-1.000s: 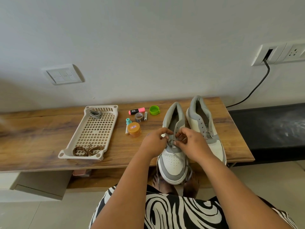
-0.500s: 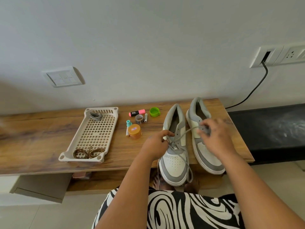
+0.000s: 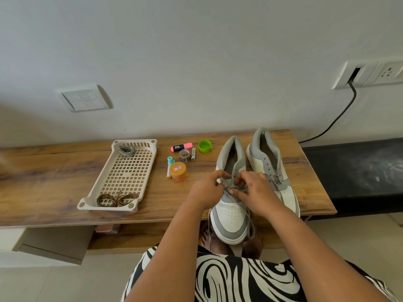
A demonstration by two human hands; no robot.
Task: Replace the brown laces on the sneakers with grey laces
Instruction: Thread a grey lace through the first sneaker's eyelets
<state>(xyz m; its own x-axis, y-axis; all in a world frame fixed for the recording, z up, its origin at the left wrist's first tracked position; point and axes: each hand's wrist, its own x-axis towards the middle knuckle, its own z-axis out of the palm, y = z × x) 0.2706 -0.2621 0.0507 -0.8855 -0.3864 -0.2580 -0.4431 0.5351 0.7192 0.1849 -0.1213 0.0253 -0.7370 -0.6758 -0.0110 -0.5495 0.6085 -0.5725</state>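
**Grey lace being threaded on the left sneaker**

Wooden counter (image 3: 43,182) against a pale wall carries both sneakers near its right end. The left sneaker (image 3: 231,205) lies with its toe over the front edge, the right sneaker (image 3: 270,171) just beside it. Both hands work at the lower eyelets: the left hand (image 3: 207,190) pinches the grey lace (image 3: 248,216) at the eyelet row, and the right hand (image 3: 257,192) pinches it too, fingers curled. Loose ends hang past the toe.

I judge the lace to be light, soft and limp, so it is best held close to its stiff tip; the sneaker seems light but firm enough to steady by its side.

In the plastic tray (image 3: 104,182) lie the brown laces (image 3: 115,199) and another grey lace bundle (image 3: 127,151). The pink highlighter (image 3: 182,147) and the orange jar (image 3: 178,172) have labels, too small to read.
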